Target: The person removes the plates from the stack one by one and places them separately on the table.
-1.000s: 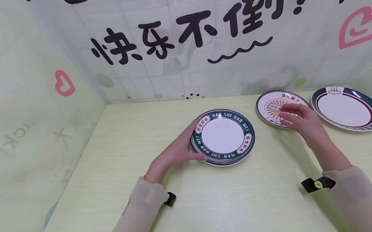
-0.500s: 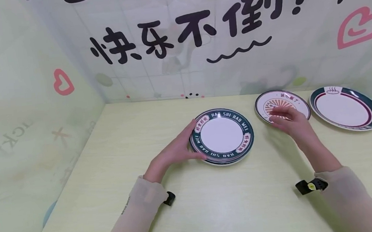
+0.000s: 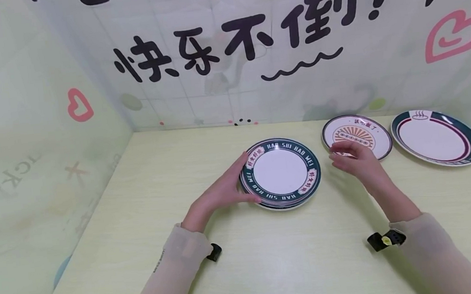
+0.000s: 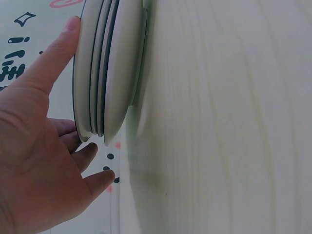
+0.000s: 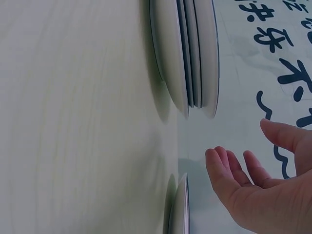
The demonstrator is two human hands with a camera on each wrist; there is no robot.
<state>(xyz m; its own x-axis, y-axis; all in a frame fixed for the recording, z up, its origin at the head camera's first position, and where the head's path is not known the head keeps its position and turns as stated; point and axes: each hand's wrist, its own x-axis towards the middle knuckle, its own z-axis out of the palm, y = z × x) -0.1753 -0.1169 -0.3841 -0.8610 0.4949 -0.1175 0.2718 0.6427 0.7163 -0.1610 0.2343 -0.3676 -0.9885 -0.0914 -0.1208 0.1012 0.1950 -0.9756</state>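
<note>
On a pale table (image 3: 290, 261), a person's left hand (image 3: 223, 191), thumb and fingers spread apart, rests against the left rim of a stack of plates (image 3: 280, 173), the top one green-banded and lettered "HAO SHI HAO WEI." The right hand (image 3: 359, 163) — holding nothing, its fingers loosely curved and its thumb apart — hovers to the right of the stack, partly hiding a small plate (image 3: 356, 133) with a sunburst print. Just beside that, at far right, lies a larger white plate (image 3: 435, 140) with a green-and-maroon border.

Green-rimmed lettered plate (image 3: 280, 172), orange-sunburst plate (image 3: 356, 133), maroon-ringed plate (image 3: 435, 139)
</note>
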